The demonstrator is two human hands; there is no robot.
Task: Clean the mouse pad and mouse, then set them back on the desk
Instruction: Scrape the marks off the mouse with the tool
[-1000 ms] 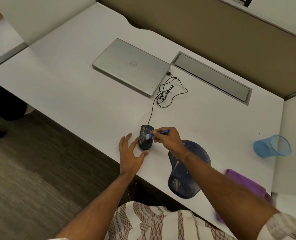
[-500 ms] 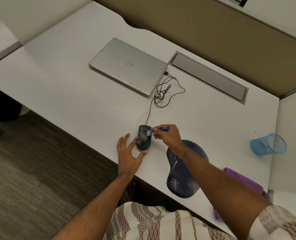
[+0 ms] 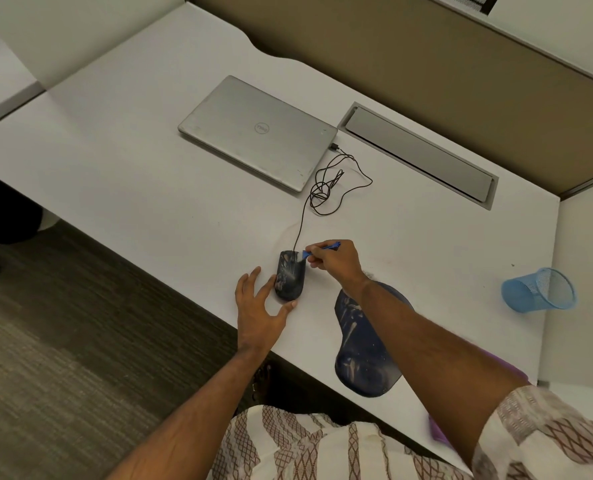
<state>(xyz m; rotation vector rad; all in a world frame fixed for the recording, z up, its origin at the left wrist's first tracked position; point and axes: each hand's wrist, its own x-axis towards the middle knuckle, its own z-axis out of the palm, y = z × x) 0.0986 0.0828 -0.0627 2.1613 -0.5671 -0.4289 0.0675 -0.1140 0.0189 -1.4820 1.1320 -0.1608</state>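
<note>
- two hands on the job, one mouse (image 3: 290, 275) between them, lying on the desk (image 3: 132, 150) close to its near edge.
- risk, slip: the mouse may skid or turn under a stroke. cause: the left hand (image 3: 258, 306) only braces it, fingers spread and straight, no grip round it.
- risk, spread: dust swept off may land on the desk or on the pad (image 3: 368, 358), just right and nearer. cause: strokes aimed that way.
- risk, snag: the cable (image 3: 326, 188), tangled loosely between the mouse and the laptop (image 3: 258, 133), may tug at the plug if the mouse is pulled nearer.
- risk, fall: the pad reaches the near edge, perhaps past it, with the right forearm above. cause: a nudge from that arm.
- right hand (image 3: 336, 263): pinching a blue brush (image 3: 319, 249), bristle end on the mouse's far right part.
- position: the mouse lies just left of the right hand. the left thumb touches its near end, and the left fingers lie along its left side.
- pad: pale streaks showing, judged not yet cleaned.
</note>
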